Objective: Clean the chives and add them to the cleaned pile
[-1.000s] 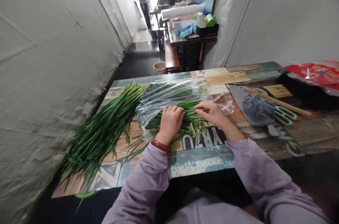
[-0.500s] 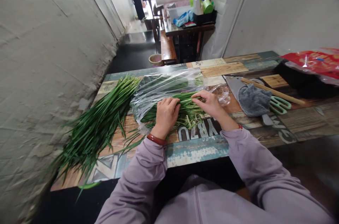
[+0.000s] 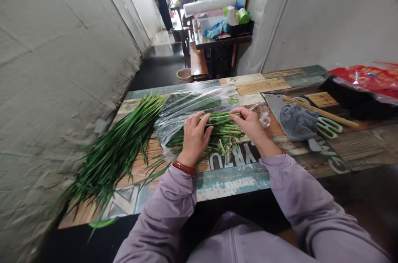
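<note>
left hand (image 3: 195, 138), fingers spread, over green stalks (image 3: 222, 121) on table (image 3: 233, 184); right hand (image 3: 250, 127) at pale ends, can't tell if gripping. probably light, bendy, easily bruised; best held bunched mid-length. clear bag (image 3: 183, 107) just beyond.

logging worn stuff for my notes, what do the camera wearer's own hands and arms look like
The left hand and right hand are gloveless. A glossy reddish-brown bangle is on the left wrist, a small red bracelet on the right. Long, wrinkled lavender sleeves match the zip-front top.
</note>
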Available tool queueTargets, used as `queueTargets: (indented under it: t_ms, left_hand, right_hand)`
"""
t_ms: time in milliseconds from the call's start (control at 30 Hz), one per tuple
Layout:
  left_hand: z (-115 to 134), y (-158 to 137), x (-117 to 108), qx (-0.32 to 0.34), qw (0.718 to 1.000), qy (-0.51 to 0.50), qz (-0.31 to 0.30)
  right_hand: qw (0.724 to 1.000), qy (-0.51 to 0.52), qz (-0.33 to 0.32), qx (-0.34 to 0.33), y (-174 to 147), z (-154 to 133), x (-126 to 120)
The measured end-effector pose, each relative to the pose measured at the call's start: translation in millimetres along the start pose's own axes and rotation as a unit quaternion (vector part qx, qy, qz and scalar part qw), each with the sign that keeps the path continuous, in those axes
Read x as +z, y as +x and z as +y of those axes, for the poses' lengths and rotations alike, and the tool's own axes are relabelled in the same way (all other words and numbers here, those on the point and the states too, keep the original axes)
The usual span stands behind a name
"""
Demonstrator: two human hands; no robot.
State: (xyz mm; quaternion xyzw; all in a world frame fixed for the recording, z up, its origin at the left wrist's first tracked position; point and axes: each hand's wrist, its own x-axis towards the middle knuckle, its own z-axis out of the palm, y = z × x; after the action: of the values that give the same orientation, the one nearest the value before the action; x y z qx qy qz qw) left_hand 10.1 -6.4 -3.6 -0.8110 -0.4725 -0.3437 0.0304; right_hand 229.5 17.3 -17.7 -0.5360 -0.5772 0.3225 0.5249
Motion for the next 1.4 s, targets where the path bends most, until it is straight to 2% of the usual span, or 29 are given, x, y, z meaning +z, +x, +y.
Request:
queueTargets:
  t_ms: [100, 300, 433, 533, 600, 800, 933, 1100, 1267, 1400]
  left_hand:
    - [2, 0, 0, 0.033, 0.999, -0.015, -0.013]
    - [7, -2, 2, 0.071, 0.992, -0.025, -0.105]
    - [6, -2, 2, 0.088, 0.983, 0.018, -0.160]
    - [5, -3, 3, 0.095, 0.983, 0.019, -0.155]
    - [6, -4, 3, 0.086, 0.989, 0.001, -0.118]
    - [8, 0, -3, 0.019, 0.998, -0.029, 0.048]
    - [7, 7, -7, -0.011, 0.996, -0.053, 0.076]
    - [10, 14, -1, -0.018, 0.992, -0.117, 0.052]
    - [10, 10, 5, -0.009, 0.990, -0.132, -0.057]
    - [7, 6, 2, -0.018, 0.985, -0.146, -0.093]
  right_hand:
    - [1.000, 0.011, 0.020, -0.004, 3, 8, 0]
    - [0.997, -0.042, 0.041, -0.049, 3, 10, 0]
    - [0.996, 0.011, 0.086, -0.018, 4, 9, -1]
    - [0.988, 0.101, 0.116, 0.012, 8, 10, -2]
    - [0.982, 0.142, 0.118, 0.032, 11, 10, -4]
    - [0.981, 0.177, 0.078, 0.032, 8, -2, -5]
    - [0.984, 0.176, 0.034, 0.014, -2, -14, -3]
    - [0.989, 0.143, -0.024, -0.015, -10, -26, -2]
    - [0.989, 0.116, -0.080, -0.052, -12, -27, -3]
    - [0.989, 0.115, -0.089, -0.032, -12, -22, 2]
